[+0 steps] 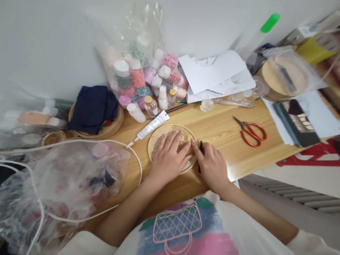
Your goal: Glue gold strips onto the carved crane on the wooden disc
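Note:
My left hand [168, 156] lies palm down with fingers spread over a round, pale wooden disc [152, 142] that bears fine, dark curving lines. Much of the pattern is covered by this hand. From the right, my right hand [214, 165] reaches in, its index fingertip at the disc's edge, close to the left fingers. Its other fingers are curled, with a thin black tool [201, 146] showing at them; the tool's kind is hidden. A white glue tube [154, 125] with a narrow nozzle lies just beyond the disc, nozzle toward the left.
Red-handled scissors [252, 134] lie to the right. Behind stand a bag of bead jars [133, 74], small bottles [151, 106] and white papers [217, 76]. Folded navy cloth [92, 108], plastic bags [64, 178] and a white cable [140, 164] are on the left; a dark case [297, 122] sits right.

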Demonstrator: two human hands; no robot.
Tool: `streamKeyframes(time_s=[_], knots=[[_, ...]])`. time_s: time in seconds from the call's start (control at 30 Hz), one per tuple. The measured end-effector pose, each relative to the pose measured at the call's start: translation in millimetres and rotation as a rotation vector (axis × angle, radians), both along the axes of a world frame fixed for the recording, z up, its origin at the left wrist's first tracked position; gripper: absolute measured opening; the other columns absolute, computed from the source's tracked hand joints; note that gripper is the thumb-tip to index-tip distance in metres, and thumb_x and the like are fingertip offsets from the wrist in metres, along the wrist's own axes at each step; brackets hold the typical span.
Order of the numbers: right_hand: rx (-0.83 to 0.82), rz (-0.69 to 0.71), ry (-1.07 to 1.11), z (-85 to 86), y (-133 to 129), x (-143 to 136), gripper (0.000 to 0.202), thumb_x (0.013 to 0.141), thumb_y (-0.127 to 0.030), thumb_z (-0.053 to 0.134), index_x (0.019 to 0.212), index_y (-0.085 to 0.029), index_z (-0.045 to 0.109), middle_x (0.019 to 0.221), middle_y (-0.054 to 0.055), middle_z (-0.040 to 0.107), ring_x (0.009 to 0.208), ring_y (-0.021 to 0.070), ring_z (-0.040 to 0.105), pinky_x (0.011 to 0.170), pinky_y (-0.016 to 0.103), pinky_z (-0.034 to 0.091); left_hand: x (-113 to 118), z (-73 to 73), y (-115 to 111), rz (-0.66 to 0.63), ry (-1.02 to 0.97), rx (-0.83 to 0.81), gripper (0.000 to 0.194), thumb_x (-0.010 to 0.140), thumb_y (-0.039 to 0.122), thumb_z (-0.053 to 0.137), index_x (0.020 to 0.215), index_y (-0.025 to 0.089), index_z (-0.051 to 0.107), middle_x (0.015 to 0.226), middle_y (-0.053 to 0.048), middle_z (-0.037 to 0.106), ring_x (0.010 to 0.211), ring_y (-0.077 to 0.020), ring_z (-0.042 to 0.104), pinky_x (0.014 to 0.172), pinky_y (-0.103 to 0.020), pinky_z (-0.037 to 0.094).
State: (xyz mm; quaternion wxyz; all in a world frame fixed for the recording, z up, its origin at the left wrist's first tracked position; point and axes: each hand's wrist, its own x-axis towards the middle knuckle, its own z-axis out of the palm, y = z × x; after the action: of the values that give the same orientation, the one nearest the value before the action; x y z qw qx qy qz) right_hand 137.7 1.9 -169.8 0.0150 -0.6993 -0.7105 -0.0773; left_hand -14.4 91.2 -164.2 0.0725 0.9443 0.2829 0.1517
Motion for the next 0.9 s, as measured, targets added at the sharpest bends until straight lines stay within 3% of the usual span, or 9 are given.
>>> streamKeyframes(time_s=[0.37, 0.63, 0.9], knots=[[-0.055, -0.025, 0.064, 2.8, -0.1, -0.2, 0.049, 0.091, -0.010, 0.041, 0.138, -0.014, 0.051, 0.097, 0.014, 0.060, 0.083, 0.0241, 0.053, 0.066, 0.034, 0.043, 0.1, 1.2, 0.8, -0.005, -0.005, -0.031, 0.034, 0.095, 0.034, 0.054, 0.124, 0.021, 0.065, 0.138, -0.018, 0.056, 0.130, -0.0342, 0.052, 0.107, -0.054, 0.043], [0.018, 0.015, 0.008, 4.5, 1.2, -0.9, 0.046, 0.090, -0.009, 0.041, 0.133, -0.010, 0.056, 0.093, 0.015, 0.060, 0.078, 0.0237, 0.052, 0.062, 0.033, 0.043, 0.5, 2.3, 0.9, -0.001, -0.010, -0.028, 0.033, 0.094, 0.035, 0.055, 0.123, 0.022, 0.065, 0.137, -0.017, 0.057, 0.130, -0.0329, 0.051, 0.107, -0.053, 0.042], [-0.013, 0.010, 0.018, 3.0, 0.2, 0.4, 0.047, 0.091, -0.011, 0.041, 0.136, -0.011, 0.053, 0.096, 0.014, 0.060, 0.080, 0.0233, 0.052, 0.064, 0.032, 0.043, 0.2, 2.3, 1.0, -0.005, 0.008, -0.015, 0.034, 0.094, 0.035, 0.055, 0.124, 0.021, 0.064, 0.138, -0.017, 0.056, 0.130, -0.0325, 0.051, 0.108, -0.053, 0.042]])
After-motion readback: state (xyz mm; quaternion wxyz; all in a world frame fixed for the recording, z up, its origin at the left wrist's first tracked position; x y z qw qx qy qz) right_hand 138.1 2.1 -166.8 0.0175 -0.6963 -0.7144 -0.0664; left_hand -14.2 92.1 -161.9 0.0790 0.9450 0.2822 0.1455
